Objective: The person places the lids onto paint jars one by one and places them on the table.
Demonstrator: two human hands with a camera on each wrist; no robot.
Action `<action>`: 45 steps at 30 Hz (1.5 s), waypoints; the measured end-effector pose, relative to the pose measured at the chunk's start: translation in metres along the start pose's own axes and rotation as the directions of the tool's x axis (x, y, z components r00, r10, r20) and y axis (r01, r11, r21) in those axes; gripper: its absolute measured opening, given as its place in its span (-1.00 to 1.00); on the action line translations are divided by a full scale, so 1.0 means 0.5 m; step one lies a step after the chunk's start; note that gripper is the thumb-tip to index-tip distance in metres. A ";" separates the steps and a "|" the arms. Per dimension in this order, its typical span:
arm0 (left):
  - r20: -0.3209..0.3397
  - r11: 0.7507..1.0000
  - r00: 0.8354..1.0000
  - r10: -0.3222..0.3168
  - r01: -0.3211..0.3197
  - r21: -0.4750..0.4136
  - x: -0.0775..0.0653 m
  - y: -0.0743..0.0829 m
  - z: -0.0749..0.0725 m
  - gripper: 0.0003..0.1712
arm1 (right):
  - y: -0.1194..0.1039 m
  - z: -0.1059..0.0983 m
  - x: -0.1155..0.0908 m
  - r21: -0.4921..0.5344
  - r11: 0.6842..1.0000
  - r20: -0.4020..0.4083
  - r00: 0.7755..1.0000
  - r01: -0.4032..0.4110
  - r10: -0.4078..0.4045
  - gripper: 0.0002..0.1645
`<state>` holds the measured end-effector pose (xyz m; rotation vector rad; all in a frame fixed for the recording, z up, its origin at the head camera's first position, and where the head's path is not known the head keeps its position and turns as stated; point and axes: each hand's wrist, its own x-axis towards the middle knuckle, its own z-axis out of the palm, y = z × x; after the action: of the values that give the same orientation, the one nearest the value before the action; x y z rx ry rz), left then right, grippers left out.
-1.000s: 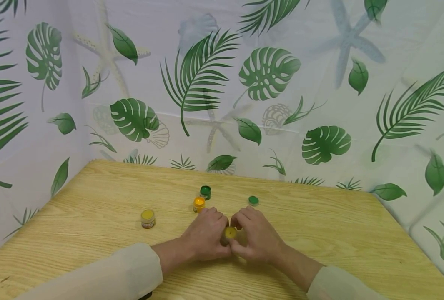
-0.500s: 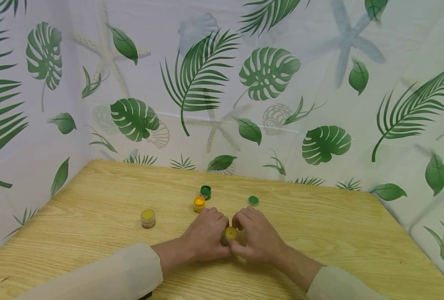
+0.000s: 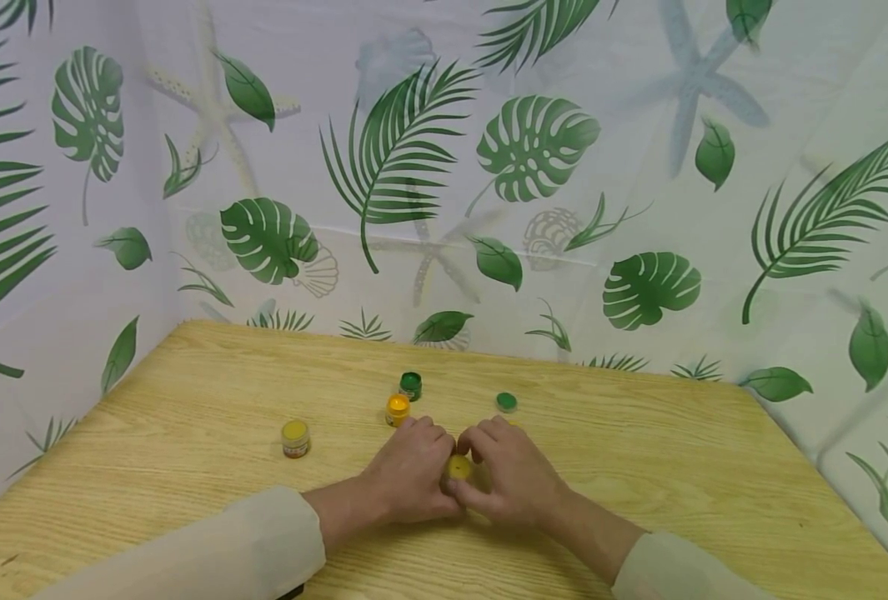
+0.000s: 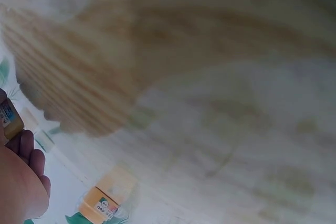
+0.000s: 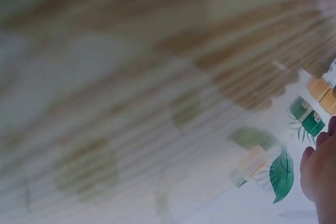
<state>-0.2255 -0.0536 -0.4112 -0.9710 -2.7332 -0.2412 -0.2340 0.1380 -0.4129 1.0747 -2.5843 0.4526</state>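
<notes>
Between my two hands, in the head view, is a small paint jar with a dull yellow lid (image 3: 459, 467). My left hand (image 3: 412, 473) is curled round its left side. From the right, my right hand (image 3: 517, 477) pinches the lid between thumb and fingers. Most of the jar's body is hidden by the hands. At the left edge of the left wrist view, the jar (image 4: 11, 121) shows in my left fingers, a label on its side. In the right wrist view only part of my right hand (image 5: 319, 174) shows, and its grip is out of frame.
Beyond my left hand stand an open orange-yellow paint jar (image 3: 398, 410) and an open green one (image 3: 410, 386). A yellow-lidded jar (image 3: 296, 438) stands further left. A green lid (image 3: 507, 402) lies behind my right hand, with a yellow sliver (image 3: 514, 423) near its knuckles. Patterned cloth hangs behind the wooden table (image 3: 639, 467).
My right thumb and fingers have shifted slightly left on the lid, and its top mark has turned. A yellow sliver now shows behind my right hand. The left hand stays nearly still.
</notes>
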 end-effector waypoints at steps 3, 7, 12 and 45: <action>0.000 1.000 1.000 -0.006 0.006 -0.003 0.000 0.000 0.000 -0.54 | 0.001 0.001 0.000 0.003 1.000 -0.008 1.000 0.020 -0.020 -0.72; -0.002 1.000 1.000 -0.009 0.009 -0.006 0.000 0.000 0.000 -0.55 | 0.000 0.001 0.000 -0.003 1.000 -0.020 0.999 0.031 -0.031 -0.74; 0.004 1.000 1.000 -0.015 0.015 -0.008 0.001 0.001 0.000 -0.55 | -0.002 0.002 -0.001 -0.023 0.999 -0.029 0.999 0.032 -0.033 -0.75; -0.026 1.000 1.000 0.003 -0.004 -0.004 0.000 0.003 0.001 -0.54 | -0.002 0.005 0.000 -0.081 0.996 -0.080 0.996 0.043 -0.049 -0.70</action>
<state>-0.2244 -0.0523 -0.4115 -0.9670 -2.7086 -0.2568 -0.2337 0.1363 -0.4151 1.0635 -2.4788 0.3714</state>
